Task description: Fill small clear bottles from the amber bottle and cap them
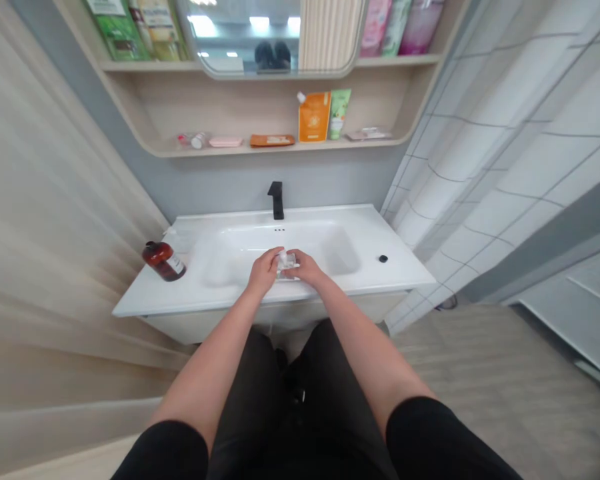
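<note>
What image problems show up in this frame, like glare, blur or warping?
In the head view, wide-angle warping curves the wooden shelf and smears the beige panel at the left edge into streaks; the mirror carries bright glare from ceiling lights; the small clear container between the left hand and right hand looks soft, its details hard to read.

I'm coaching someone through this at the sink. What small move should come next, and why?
Probably twist the white top with the right hand while the left hand steadies the clear bottle. Both hands already meet on the bottle above the basin, leaving the top exposed between them.
</note>
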The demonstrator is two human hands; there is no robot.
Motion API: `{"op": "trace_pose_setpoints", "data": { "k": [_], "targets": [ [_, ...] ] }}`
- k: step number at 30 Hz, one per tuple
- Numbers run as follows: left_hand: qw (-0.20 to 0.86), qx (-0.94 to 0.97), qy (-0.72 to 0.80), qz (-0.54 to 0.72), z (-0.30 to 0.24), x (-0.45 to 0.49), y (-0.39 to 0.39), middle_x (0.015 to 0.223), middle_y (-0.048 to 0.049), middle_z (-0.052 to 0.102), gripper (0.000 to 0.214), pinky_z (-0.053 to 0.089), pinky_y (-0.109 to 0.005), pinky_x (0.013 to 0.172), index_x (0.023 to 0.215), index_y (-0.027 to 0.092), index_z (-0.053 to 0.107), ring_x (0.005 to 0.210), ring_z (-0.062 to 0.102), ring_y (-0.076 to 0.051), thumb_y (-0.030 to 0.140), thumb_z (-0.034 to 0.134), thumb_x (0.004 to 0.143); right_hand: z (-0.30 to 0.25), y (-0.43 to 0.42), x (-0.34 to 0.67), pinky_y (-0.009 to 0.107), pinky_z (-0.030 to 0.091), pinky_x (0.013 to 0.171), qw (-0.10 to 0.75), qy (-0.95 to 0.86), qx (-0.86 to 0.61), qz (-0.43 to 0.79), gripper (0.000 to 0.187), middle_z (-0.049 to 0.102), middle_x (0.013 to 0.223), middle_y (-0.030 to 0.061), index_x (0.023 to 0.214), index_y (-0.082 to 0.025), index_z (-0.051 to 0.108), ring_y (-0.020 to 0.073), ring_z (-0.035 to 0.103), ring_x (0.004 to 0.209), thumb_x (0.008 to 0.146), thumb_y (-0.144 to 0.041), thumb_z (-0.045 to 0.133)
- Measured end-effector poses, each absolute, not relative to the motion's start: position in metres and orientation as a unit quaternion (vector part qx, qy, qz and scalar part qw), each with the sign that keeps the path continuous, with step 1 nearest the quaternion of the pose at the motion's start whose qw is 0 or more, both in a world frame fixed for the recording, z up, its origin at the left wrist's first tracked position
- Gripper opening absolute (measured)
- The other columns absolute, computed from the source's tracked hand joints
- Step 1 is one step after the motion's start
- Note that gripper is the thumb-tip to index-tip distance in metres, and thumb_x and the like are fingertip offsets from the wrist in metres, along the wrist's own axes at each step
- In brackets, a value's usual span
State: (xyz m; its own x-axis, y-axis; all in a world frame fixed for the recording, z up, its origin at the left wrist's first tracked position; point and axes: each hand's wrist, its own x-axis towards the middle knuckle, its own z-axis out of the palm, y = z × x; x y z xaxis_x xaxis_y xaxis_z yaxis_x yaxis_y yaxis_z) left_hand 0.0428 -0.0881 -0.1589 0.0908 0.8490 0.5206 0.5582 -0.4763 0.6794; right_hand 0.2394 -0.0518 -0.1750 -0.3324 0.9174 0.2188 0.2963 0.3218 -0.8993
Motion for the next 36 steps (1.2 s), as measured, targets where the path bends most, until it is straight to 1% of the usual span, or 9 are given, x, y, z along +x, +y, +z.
{"op": "trace_pose_setpoints", "data": {
  "k": [3,6,11,15,19,23,28,32,36],
  "targets": [
    [0.156,0.72,0.497,0.459,-0.1595,0.0426,-0.0872,0.139,-0.0085,0.076,0.036,0.059,-0.044,0.114,0.138,0.025,0.071,0.125,0.074,-0.025,0.032,0.063,0.103,-0.1748,-0.052,0.239,0.04,0.056,0.098,0.394,-0.714,-0.427,0.39,0.068,0.076,0.113,0.0051,0.129,-0.022,0.07,0.0248,0.07,0.102,0.067,-0.038,0.093],
    [0.147,0.732,0.468,0.472,-0.1583,0.0426,-0.0874,0.148,-0.0085,0.07,0.037,0.053,-0.047,0.123,0.138,0.025,0.071,0.139,0.066,-0.024,0.024,0.051,0.107,-0.1737,-0.0525,0.2385,0.04,0.057,0.097,0.395,-0.711,-0.428,0.394,0.068,0.076,0.113,0.0047,0.129,-0.022,0.07,0.0245,0.07,0.101,0.067,-0.038,0.093],
    [0.155,0.728,0.477,0.468,-0.1534,0.0438,-0.0904,0.146,-0.0105,0.07,0.037,0.061,-0.045,0.111,0.137,0.025,0.071,0.136,0.067,-0.026,0.026,0.063,0.101,-0.1712,-0.0536,0.2382,0.041,0.056,0.099,0.391,-0.713,-0.433,0.389,0.068,0.076,0.114,0.0052,0.128,-0.022,0.07,0.0251,0.07,0.101,0.066,-0.038,0.093],
    [0.158,0.734,0.456,0.477,-0.1515,0.0438,-0.0916,0.149,-0.01,0.067,0.036,0.057,-0.046,0.118,0.132,0.025,0.073,0.143,0.061,-0.024,0.018,0.053,0.103,-0.17,-0.0548,0.2386,0.041,0.056,0.098,0.391,-0.711,-0.43,0.396,0.07,0.076,0.113,0.0041,0.129,-0.023,0.069,0.0253,0.07,0.102,0.065,-0.036,0.093],
    [0.16,0.726,0.47,0.475,-0.1537,0.0442,-0.0908,0.144,-0.011,0.067,0.035,0.063,-0.042,0.107,0.131,0.025,0.072,0.137,0.064,-0.026,0.024,0.067,0.097,-0.169,-0.0562,0.2388,0.041,0.055,0.099,0.386,-0.717,-0.434,0.386,0.069,0.076,0.116,0.0057,0.129,-0.021,0.07,0.0262,0.07,0.103,0.066,-0.037,0.093],
    [0.16,0.738,0.452,0.476,-0.1554,0.0433,-0.09,0.143,-0.0101,0.068,0.037,0.061,-0.041,0.109,0.132,0.025,0.073,0.139,0.063,-0.023,0.018,0.054,0.102,-0.169,-0.0564,0.2387,0.04,0.056,0.098,0.388,-0.713,-0.434,0.39,0.069,0.076,0.115,0.005,0.128,-0.021,0.07,0.0254,0.07,0.102,0.065,-0.036,0.093],
    [0.162,0.73,0.471,0.468,-0.155,0.0437,-0.0903,0.138,-0.0095,0.071,0.033,0.063,-0.04,0.105,0.132,0.025,0.072,0.127,0.07,-0.024,0.029,0.067,0.1,-0.1693,-0.0559,0.2385,0.041,0.055,0.099,0.383,-0.718,-0.439,0.381,0.069,0.076,0.115,0.0051,0.128,-0.022,0.07,0.0254,0.07,0.102,0.065,-0.038,0.093],
    [0.165,0.734,0.464,0.467,-0.1547,0.0437,-0.0902,0.139,-0.0089,0.073,0.034,0.058,-0.043,0.114,0.133,0.025,0.071,0.131,0.068,-0.023,0.024,0.054,0.105,-0.1692,-0.0551,0.2383,0.04,0.056,0.097,0.379,-0.716,-0.444,0.383,0.071,0.076,0.113,0.0045,0.129,-0.022,0.07,0.025,0.07,0.1,0.063,-0.037,0.094],
    [0.17,0.725,0.472,0.472,-0.1565,0.0446,-0.089,0.136,-0.0088,0.072,0.034,0.063,-0.041,0.105,0.132,0.026,0.071,0.125,0.07,-0.024,0.029,0.068,0.098,-0.1687,-0.0556,0.2384,0.039,0.056,0.096,0.385,-0.717,-0.434,0.388,0.068,0.076,0.111,0.0034,0.128,-0.022,0.071,0.0247,0.07,0.099,0.065,-0.036,0.092]
  ]
}}
